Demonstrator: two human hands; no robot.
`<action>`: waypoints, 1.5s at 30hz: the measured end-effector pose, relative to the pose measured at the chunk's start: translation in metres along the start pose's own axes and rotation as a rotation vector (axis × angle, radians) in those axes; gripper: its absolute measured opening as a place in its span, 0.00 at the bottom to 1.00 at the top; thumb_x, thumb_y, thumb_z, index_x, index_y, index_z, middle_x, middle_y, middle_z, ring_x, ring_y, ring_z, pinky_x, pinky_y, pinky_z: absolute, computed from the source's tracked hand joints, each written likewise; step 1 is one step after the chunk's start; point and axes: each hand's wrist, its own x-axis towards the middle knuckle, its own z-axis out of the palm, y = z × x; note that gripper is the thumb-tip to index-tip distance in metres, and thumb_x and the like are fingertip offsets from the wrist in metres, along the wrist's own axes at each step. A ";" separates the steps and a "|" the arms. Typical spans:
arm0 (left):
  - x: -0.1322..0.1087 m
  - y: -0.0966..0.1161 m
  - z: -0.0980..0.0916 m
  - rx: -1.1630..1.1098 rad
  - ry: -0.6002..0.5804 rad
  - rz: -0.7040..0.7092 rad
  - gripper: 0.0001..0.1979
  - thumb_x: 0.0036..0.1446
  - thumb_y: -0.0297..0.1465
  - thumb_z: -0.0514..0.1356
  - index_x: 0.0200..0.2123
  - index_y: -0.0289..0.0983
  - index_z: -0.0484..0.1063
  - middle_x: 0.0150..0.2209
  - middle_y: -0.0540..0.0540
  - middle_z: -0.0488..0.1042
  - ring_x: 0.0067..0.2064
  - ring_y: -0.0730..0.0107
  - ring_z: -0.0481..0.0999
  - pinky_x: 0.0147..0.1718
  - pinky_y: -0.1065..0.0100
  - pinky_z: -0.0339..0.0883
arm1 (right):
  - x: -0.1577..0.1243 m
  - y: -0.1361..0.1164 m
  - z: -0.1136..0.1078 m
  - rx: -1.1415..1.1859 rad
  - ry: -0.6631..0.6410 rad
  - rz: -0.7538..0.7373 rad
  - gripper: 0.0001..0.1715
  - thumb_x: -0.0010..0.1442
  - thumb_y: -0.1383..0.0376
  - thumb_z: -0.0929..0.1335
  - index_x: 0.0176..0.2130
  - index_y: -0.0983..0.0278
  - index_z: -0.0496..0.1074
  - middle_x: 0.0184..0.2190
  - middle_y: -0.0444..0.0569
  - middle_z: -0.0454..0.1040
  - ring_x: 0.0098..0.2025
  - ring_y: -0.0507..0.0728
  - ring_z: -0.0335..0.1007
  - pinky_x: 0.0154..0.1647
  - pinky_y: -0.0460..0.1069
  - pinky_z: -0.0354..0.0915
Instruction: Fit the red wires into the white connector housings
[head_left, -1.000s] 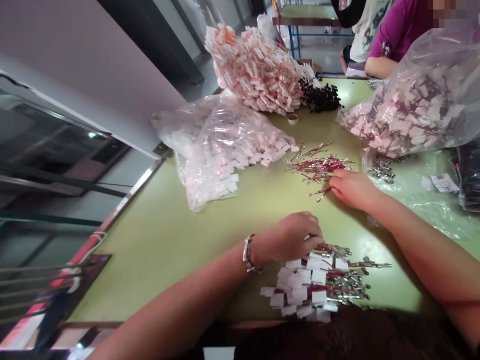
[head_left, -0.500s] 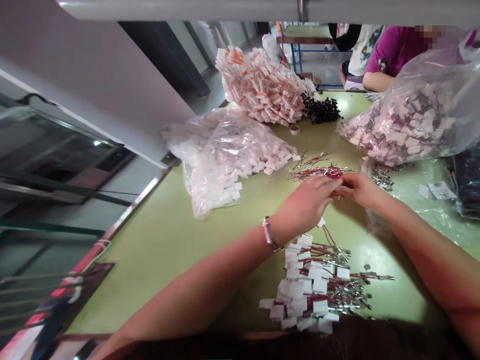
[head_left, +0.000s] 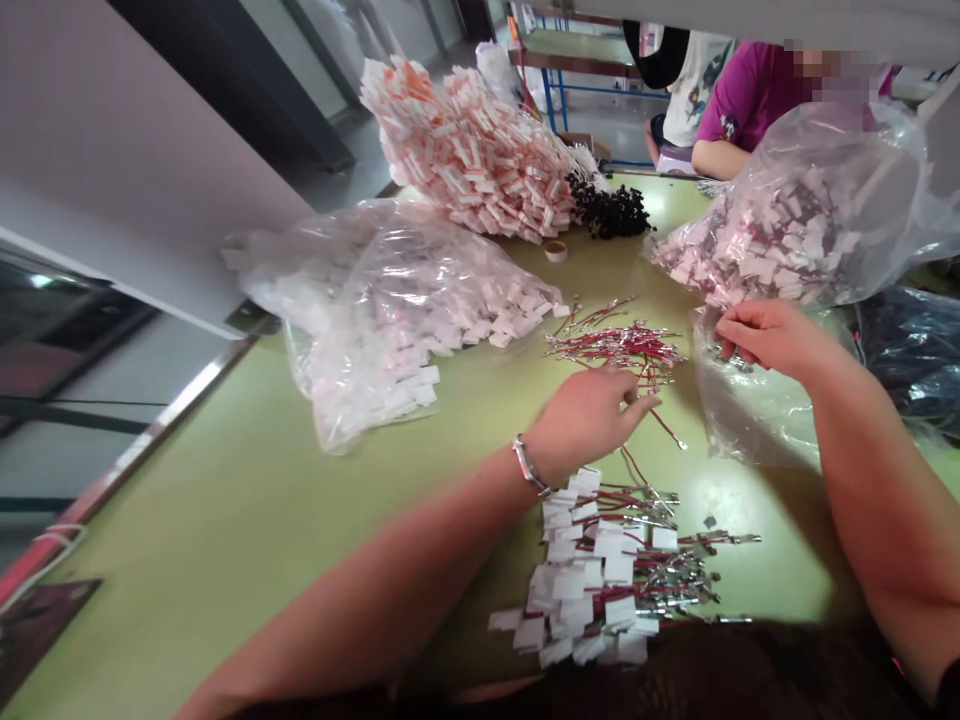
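My left hand (head_left: 589, 415) is closed in a pinch on a short red wire (head_left: 666, 428), whose metal-tipped end sticks out to the right. Just beyond it lies a loose pile of red wires (head_left: 630, 343) with silver terminals. My right hand (head_left: 769, 338) reaches down to small silver metal parts (head_left: 735, 358) lying on clear plastic. Its fingers are bent together, and what they pinch is hidden. Nearer to me, below my left hand, rests a heap of white connectors (head_left: 574, 580) with red wires and silver ends.
A plastic bag of white connectors (head_left: 420, 300) lies on the left of the green table (head_left: 247, 520). Behind are bundled orange-white pieces (head_left: 472, 160), black-tipped wires (head_left: 611, 208) and a tape roll (head_left: 555, 251). Another filled bag (head_left: 787, 230) stands at right, before a person in purple (head_left: 739, 100).
My hands, together at the wire pile before, are now apart. The right one has moved right to the metal parts; a red wire now shows in the left. The view has shifted right.
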 end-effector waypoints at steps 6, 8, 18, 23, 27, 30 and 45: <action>-0.009 0.009 0.001 0.067 -0.369 0.293 0.12 0.62 0.34 0.53 0.32 0.34 0.72 0.34 0.44 0.73 0.35 0.66 0.70 0.34 0.66 0.62 | -0.003 0.000 -0.007 -0.198 -0.029 -0.043 0.15 0.58 0.59 0.64 0.25 0.63 0.70 0.19 0.43 0.69 0.18 0.48 0.56 0.20 0.46 0.54; -0.014 0.009 -0.005 0.131 -0.465 0.263 0.12 0.61 0.32 0.53 0.28 0.34 0.71 0.30 0.44 0.72 0.31 0.67 0.68 0.31 0.66 0.60 | 0.003 0.012 -0.009 -0.306 -0.042 -0.035 0.13 0.57 0.60 0.64 0.25 0.63 0.71 0.20 0.43 0.70 0.19 0.49 0.58 0.22 0.46 0.55; -0.008 -0.004 -0.014 -0.118 -0.597 0.349 0.11 0.55 0.24 0.50 0.26 0.35 0.70 0.27 0.48 0.71 0.28 0.72 0.65 0.31 0.70 0.60 | 0.018 0.060 0.023 -0.849 0.007 -0.118 0.09 0.57 0.63 0.65 0.37 0.62 0.74 0.39 0.53 0.73 0.36 0.57 0.68 0.28 0.48 0.54; 0.003 -0.007 -0.006 -0.049 -0.320 0.216 0.12 0.60 0.27 0.51 0.39 0.36 0.74 0.38 0.44 0.75 0.39 0.65 0.71 0.41 0.64 0.63 | 0.020 0.061 0.025 -0.761 0.034 -0.232 0.09 0.58 0.65 0.65 0.32 0.63 0.75 0.35 0.54 0.71 0.33 0.57 0.66 0.28 0.50 0.52; 0.012 0.000 0.012 0.042 -0.229 0.230 0.15 0.62 0.29 0.51 0.50 0.38 0.69 0.44 0.41 0.72 0.43 0.62 0.71 0.40 0.63 0.65 | 0.020 0.056 0.017 -0.686 0.167 -0.226 0.09 0.58 0.63 0.65 0.33 0.62 0.75 0.35 0.52 0.72 0.32 0.57 0.65 0.28 0.50 0.53; 0.014 0.002 0.018 0.128 -0.287 0.184 0.12 0.64 0.31 0.49 0.41 0.36 0.72 0.36 0.43 0.73 0.35 0.64 0.71 0.33 0.64 0.64 | 0.017 0.050 0.018 -0.655 0.243 -0.223 0.11 0.59 0.63 0.63 0.34 0.61 0.74 0.33 0.51 0.73 0.31 0.57 0.65 0.28 0.51 0.54; 0.009 -0.026 -0.005 0.076 -0.219 -0.004 0.06 0.56 0.27 0.55 0.29 0.34 0.70 0.34 0.44 0.71 0.37 0.65 0.69 0.37 0.65 0.62 | -0.008 0.023 0.041 -0.443 0.049 -0.366 0.11 0.60 0.63 0.62 0.33 0.59 0.73 0.29 0.49 0.75 0.28 0.56 0.66 0.29 0.51 0.56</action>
